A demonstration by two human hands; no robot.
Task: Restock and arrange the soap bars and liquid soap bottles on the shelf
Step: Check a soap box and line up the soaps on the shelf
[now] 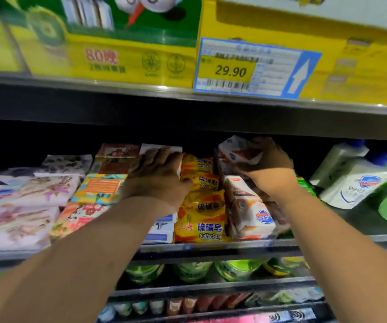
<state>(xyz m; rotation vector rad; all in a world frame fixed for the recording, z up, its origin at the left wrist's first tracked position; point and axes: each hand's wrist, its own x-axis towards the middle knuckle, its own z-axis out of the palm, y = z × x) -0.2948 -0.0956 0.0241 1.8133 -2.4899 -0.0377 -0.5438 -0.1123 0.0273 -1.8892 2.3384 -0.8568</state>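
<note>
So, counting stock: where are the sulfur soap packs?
Head view, centre of the shelf: sulfur soap packs lie between the left hand and the white soap bars.

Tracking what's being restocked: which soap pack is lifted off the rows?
The white pack in the right hand, raised at the back above the white row; the yellow packs and the rest lie on the shelf.

My one camera, worn on the head, faces forward and down, close against the middle shelf (211,248) front.

sulfur soap packs (202,215) between boxed bars (99,187), bottles (355,183) rightmost
</note>
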